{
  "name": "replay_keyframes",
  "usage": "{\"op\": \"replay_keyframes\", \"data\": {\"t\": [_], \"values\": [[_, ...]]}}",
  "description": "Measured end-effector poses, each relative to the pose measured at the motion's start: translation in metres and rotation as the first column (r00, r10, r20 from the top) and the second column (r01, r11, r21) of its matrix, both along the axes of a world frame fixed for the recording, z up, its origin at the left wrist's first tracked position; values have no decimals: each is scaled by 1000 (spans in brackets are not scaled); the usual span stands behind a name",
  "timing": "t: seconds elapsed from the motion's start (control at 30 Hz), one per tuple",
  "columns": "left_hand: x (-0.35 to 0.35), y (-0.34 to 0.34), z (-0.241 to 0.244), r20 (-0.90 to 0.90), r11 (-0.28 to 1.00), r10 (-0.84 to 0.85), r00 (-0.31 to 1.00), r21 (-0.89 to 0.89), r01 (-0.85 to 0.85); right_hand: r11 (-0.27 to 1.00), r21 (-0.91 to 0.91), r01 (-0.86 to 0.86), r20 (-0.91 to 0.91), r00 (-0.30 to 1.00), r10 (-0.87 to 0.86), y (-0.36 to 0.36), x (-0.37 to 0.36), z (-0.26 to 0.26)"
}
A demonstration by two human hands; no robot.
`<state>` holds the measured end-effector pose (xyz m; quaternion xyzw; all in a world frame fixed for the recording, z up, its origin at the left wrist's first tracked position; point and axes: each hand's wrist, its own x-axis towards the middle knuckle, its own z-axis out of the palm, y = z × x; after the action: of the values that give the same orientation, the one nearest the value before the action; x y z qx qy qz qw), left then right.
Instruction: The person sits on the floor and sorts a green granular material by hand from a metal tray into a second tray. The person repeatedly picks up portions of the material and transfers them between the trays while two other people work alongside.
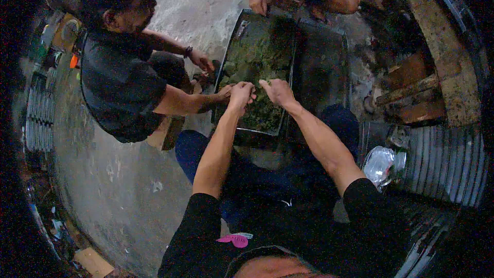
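Before me lies a rectangular metal-rimmed tray (pixel 255 131) holding greenish-brown, lumpy material (pixel 256 52). Over its near half is my left hand (pixel 242 95), fingers curled together; whether anything is between them cannot be made out. My right hand (pixel 277 92) is a little to the right, above the same material, thumb and fingers pointing left and close together. A small yellowish-green bit shows near its fingertips, but a grip on it is unclear. The two hands are apart. A co-worker's hand (pixel 225 92) is just left of my left hand, at the tray's edge.
A co-worker in a dark shirt (pixel 119 85) sits at the left, the other hand (pixel 202 61) by the tray's left rim. Another person's hand (pixel 257 3) touches the far rim. A second dark tray (pixel 345 52) adjoins on the right. Corrugated sheet (pixel 447 162) and clear plastic (pixel 380 164) lie at right.
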<state>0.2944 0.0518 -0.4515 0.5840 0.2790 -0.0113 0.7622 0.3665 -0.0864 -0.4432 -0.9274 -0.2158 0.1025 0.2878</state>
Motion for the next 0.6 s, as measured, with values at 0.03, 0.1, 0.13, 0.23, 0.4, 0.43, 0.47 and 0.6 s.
{"op": "replay_keyframes", "data": {"t": [0.03, 0.1, 0.13, 0.23, 0.4, 0.43, 0.47, 0.6], "values": [[-1, -1, -2, -20, 999, -22, 1000, 24, 22, 997, -72, 19, 36, 999, -16, 0, -4, 2], [10, -3, 6, -40, 995, -69, 997, 74, 71, 995, 66, 73, -114, 991, -65, -5, 11, 2], [15, -9, 6, -16, 997, -56, 998, 48, 57, 988, 151, 38, -229, 973, -3, -18, 23, -18], [12, -18, 10, -38, 992, 95, 995, -75, -98, 986, 167, -31, -421, 902, 99, -21, 22, -16], [24, -37, -9, 37, 987, 88, 995, 131, -92, 923, 343, 172, -459, 889, 4, -37, 10, -29], [25, -40, -12, 52, 978, 72, 996, 192, -81, 842, 466, 272, -539, 842, 27, -36, 7, -30], [25, -42, -15, 66, 965, 57, 996, 252, -71, 951, 290, 109, -362, 932, 4, -39, 6, -31], [19, -52, -6, 21, 994, -45, 999, -99, 46, 999, -38, 12, 105, 994, -8, -49, 7, -15]]}}
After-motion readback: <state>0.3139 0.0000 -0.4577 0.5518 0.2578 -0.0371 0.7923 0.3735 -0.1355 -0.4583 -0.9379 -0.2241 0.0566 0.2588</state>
